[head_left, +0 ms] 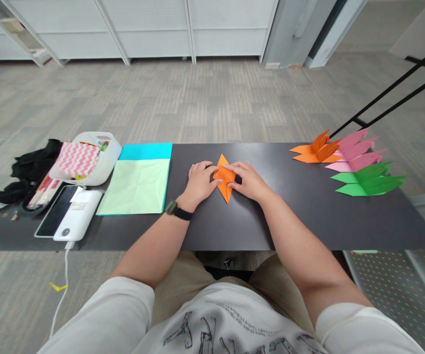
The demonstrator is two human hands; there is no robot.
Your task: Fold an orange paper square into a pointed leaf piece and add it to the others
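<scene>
An orange folded paper (pixel 224 176), diamond-shaped with pointed ends toward and away from me, lies on the dark table. My left hand (pixel 202 181) grips its left corner, thumb and fingertips bent in at the edge. On the opposite corner, my right hand (pixel 247 180) holds the paper in the same way, thumb below and index finger above. Both wrists rest low over the tabletop. A watch (pixel 171 207) with a black band is on my left wrist. The fingertips hide parts of the paper's side corners.
Left of my hands lies a stack of light green paper (pixel 136 187) over blue sheets (pixel 146 151). Farther left are a white power bank (pixel 77 215) with a cable, a phone (pixel 54 216) and a white basket (pixel 111 160). Orange (pixel 313 151), pink (pixel 357 153) and green folded papers (pixel 369 182) stand right.
</scene>
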